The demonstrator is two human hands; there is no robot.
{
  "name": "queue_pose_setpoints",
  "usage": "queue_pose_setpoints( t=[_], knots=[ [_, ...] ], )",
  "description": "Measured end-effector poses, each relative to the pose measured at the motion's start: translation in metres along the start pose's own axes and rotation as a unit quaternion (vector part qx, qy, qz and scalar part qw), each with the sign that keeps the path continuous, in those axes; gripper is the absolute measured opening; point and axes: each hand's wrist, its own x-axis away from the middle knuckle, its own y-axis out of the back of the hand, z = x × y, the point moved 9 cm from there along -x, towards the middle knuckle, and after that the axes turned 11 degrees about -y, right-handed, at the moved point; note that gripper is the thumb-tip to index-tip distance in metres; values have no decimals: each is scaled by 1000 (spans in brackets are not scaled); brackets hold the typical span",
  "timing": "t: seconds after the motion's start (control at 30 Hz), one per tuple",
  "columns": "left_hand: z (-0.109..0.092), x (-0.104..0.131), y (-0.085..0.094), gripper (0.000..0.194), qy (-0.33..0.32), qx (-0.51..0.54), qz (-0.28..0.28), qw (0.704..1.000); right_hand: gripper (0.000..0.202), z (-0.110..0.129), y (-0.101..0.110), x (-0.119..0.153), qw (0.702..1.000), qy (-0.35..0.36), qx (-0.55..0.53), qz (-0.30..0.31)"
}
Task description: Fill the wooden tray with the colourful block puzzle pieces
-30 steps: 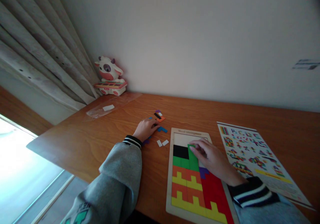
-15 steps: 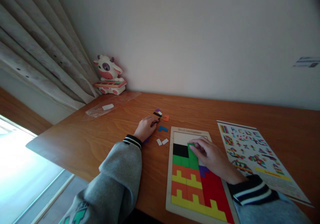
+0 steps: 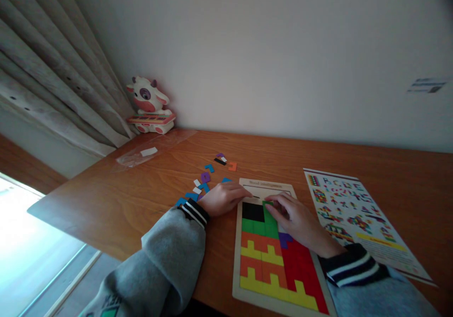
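Observation:
A wooden puzzle board (image 3: 238, 260) lies on the table, its lower part filled with yellow, orange, red, green and black pieces. Over its upper left edge is my left hand (image 3: 226, 197), fingers pressed together on a small dark piece (image 3: 255, 197), mostly hidden. My right hand (image 3: 295, 220) rests over the board's right side, its thumb and finger closed at the top of a green piece (image 3: 271, 220). A purple piece (image 3: 285, 239) sits below that hand.
Loose blue, purple, white, black and orange pieces (image 3: 232, 166) lie left of and behind the board. A printed pattern sheet (image 3: 354, 213) is at the right. A clear plastic bag (image 3: 132, 159) and a cow toy (image 3: 151, 104) are at the back left.
My left hand has moved right, from the loose pieces to the board's upper left, uncovering blue and purple pieces. My right hand stays at the green piece. The view has shifted slightly.

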Motion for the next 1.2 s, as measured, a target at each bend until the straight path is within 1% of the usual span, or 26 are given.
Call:
queue_pose_setpoints(
  t=[0.1,0.23,0.33,0.5,0.67,0.87,1.1,1.2],
  knots=[
    [-8,-5,-10,30,0,33,38,999,25,-1,0,0,1000,0,5,-3],
    [-10,-6,-12,40,11,37,61,997,24,-3,-2,0,1000,2,8,-3],
    [-13,-6,-10,43,5,23,64,998,22,-2,-2,0,1000,6,9,-10],
    [-16,-8,-10,38,-15,10,63,998,24,-5,0,-1,1000,-3,16,-24],
    [-17,-8,-11,32,-34,14,55,998,24,-6,-5,-1,1000,1,-9,5],
    [-18,-9,-11,32,-38,-1,60,997,25,-5,-5,-1,1000,2,-20,10],
    [-18,-9,-11,33,-39,-14,60,997,28,1,-2,0,1000,20,12,5],
    [-19,-9,-11,32,-41,-26,62,997,28,1,-2,0,1000,15,12,13]
  ],
)
